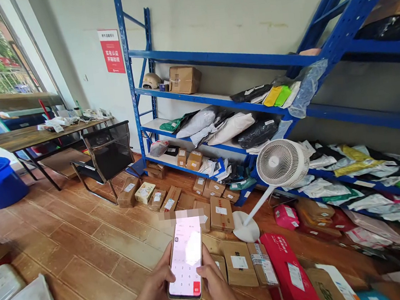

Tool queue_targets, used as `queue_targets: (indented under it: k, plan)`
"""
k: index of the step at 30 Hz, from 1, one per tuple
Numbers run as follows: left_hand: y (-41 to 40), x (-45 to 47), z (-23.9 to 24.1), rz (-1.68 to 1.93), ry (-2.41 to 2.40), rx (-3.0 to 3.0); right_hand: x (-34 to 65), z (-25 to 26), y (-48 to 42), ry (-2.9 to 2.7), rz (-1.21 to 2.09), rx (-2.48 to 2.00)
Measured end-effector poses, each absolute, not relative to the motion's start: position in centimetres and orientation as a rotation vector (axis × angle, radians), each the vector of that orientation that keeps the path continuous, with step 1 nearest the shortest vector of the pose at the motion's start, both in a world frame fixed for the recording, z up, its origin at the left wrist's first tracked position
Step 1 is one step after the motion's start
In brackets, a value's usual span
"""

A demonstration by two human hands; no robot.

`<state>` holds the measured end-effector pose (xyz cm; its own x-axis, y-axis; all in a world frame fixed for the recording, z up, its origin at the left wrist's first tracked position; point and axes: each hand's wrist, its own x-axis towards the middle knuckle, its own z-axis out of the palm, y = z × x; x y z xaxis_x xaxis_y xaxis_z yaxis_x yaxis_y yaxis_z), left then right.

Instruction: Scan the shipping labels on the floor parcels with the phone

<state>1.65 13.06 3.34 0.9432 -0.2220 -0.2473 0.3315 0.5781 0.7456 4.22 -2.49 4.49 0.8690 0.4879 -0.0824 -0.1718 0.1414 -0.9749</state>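
Glass-fronted phone point(184, 260), near centre above the floor: left hand point(160, 282) fingers wrap its left edge, right hand point(215, 283) fingers press the right edge. Probably light, rigid, slippery, fragile; best gripped by both long edges. Cardboard parcels point(222, 215) lie beyond.

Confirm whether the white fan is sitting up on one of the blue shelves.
No, the white fan stands on the floor on its own round base, in front of the blue shelves.

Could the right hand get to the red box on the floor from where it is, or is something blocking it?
Probably yes. The red box lies just right of the right hand, with only low cardboard parcels between. But both hands hold the phone, so it would have to let go first.
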Motion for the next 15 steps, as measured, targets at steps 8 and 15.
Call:
queue_targets:
  k: [8,15]
  plan:
    - [13.2,0.9,5.4,-0.362,0.199,0.982,3.9,4.8,-1.5,-0.105,0.385,-1.291]
    - [13.2,1.5,3.8,-0.359,0.137,0.826,4.4,1.6,0.2,0.093,0.315,-1.035]
